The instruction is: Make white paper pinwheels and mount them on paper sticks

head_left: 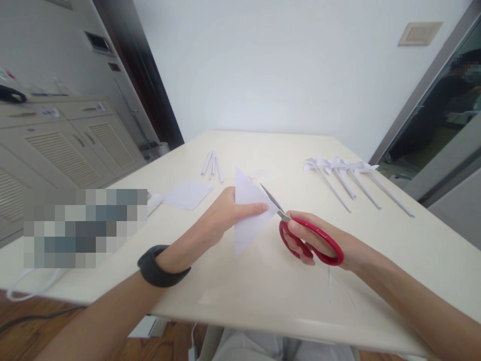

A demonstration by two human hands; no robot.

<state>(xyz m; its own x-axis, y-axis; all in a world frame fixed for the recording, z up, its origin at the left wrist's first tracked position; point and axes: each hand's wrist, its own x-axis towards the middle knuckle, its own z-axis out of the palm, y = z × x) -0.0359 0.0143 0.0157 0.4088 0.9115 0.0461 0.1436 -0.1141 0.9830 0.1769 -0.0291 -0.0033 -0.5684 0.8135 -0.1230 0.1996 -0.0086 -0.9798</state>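
Observation:
My left hand (225, 215) pinches a folded white paper triangle (248, 213) and holds it upright above the cream table (263, 281). A black band sits on that wrist (160, 265). My right hand (319, 243) grips red-handled scissors (308, 240). Their blades point up and left, and the blades meet the paper's right edge.
Several white paper pinwheels on rolled sticks (345, 175) lie at the right back. Rolled paper sticks (212, 164) and a stack of paper squares (188, 194) lie left of centre. A thin paper strip (329, 283) lies near my right wrist. Cabinets (67, 145) stand at left.

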